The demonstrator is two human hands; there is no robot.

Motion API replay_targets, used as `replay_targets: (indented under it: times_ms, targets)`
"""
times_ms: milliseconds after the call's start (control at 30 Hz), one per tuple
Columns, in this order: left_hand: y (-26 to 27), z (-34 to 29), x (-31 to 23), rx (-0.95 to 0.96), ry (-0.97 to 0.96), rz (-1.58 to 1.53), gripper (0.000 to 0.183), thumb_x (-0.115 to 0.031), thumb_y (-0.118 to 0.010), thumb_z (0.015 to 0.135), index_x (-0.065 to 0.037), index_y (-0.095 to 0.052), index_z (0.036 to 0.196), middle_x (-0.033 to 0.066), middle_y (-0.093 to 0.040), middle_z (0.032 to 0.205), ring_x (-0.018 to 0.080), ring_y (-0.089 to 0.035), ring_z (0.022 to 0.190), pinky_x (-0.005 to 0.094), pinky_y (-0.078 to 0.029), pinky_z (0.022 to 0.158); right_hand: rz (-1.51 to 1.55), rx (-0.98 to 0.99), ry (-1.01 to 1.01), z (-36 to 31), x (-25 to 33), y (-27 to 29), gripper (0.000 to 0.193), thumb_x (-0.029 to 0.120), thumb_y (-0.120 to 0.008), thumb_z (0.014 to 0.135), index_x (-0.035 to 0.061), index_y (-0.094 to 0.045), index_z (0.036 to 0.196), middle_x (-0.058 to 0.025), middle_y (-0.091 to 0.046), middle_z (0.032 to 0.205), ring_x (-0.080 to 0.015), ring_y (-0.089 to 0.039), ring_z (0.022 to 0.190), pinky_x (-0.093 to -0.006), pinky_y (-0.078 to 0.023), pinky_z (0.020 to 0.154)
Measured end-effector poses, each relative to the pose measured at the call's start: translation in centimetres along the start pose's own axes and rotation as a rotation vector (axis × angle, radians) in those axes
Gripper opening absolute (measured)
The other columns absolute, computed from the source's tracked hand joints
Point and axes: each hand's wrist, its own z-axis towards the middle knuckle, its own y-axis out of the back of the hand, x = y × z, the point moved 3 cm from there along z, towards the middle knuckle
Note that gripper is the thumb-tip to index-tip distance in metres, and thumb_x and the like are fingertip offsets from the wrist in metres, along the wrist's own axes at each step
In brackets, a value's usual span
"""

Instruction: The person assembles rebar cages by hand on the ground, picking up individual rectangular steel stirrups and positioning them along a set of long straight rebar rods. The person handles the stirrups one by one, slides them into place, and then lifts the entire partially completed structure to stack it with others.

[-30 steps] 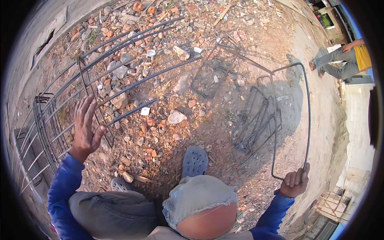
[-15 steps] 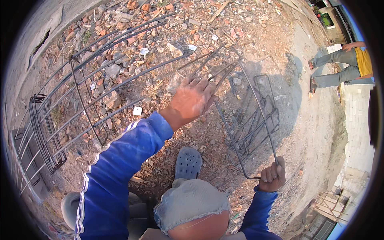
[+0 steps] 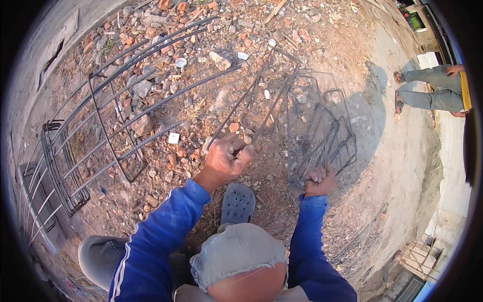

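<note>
My left hand (image 3: 228, 157) is closed around the near end of a bent steel-rod stirrup (image 3: 232, 111), whose long sides stretch away over the rubble. To its right, my right hand (image 3: 320, 180) grips the near corner of another rectangular stirrup (image 3: 287, 121), blurred by motion. Several more stirrups (image 3: 346, 146) lie in a tangled pile on the ground just beyond the right hand. The rods overlap, so I cannot tell exactly where each one ends or whether the two held stirrups touch.
At left, a cage of long ribbed rebar (image 3: 166, 102) carries upright stirrups (image 3: 118, 156) and a bunched stack (image 3: 53, 171). Broken brick and stones (image 3: 142, 125) cover the ground. My foot in a grey clog (image 3: 237, 204) is between my arms. Another person (image 3: 432, 90) stands far right.
My left hand has drawn back toward me and left, closing on a stirrup. The right hand has shifted left and forward, bringing its stirrup over the pile.
</note>
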Motion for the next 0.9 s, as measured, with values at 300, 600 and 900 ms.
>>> replay_targets:
  times_ms: [300,600,900]
  targets:
    - [-0.2,-5.7,3.7,0.208,0.132,0.112,0.028,-0.022,-0.073,0.080,0.000,-0.060,0.067,0.0120,-0.052,0.065,0.0286,-0.055,0.061,0.0406,-0.044,0.057,-0.303,-0.085,0.385,4.3,-2.9,-8.6,0.030,0.020,-0.045,0.103,0.0061,-0.051,0.129,0.0064,-0.032,0.053,-0.0066,-0.028,0.041,-0.0244,-0.029,0.037]
    - [0.2,-1.9,1.1,0.454,-0.310,0.484,0.046,-0.034,-0.071,0.086,-0.004,-0.058,0.118,0.0167,-0.062,0.109,0.0355,-0.061,0.103,0.0449,-0.050,0.092,-0.298,0.384,0.291,-3.9,1.3,-12.6,0.043,0.025,-0.040,0.106,-0.0069,-0.044,0.134,0.0048,-0.033,0.055,-0.0054,-0.031,0.042,-0.0222,-0.031,0.035]
    - [22.2,-1.1,-1.2,0.527,-0.233,1.040,0.049,-0.038,-0.064,0.092,-0.004,-0.055,0.127,0.0185,-0.059,0.126,0.0349,-0.058,0.117,0.0456,-0.044,0.103,0.204,0.735,-0.329,-4.5,-7.8,-14.1,0.058,0.033,-0.037,0.108,-0.0123,-0.031,0.143,0.0005,-0.035,0.064,-0.0085,-0.035,0.046,-0.0256,-0.040,0.043]
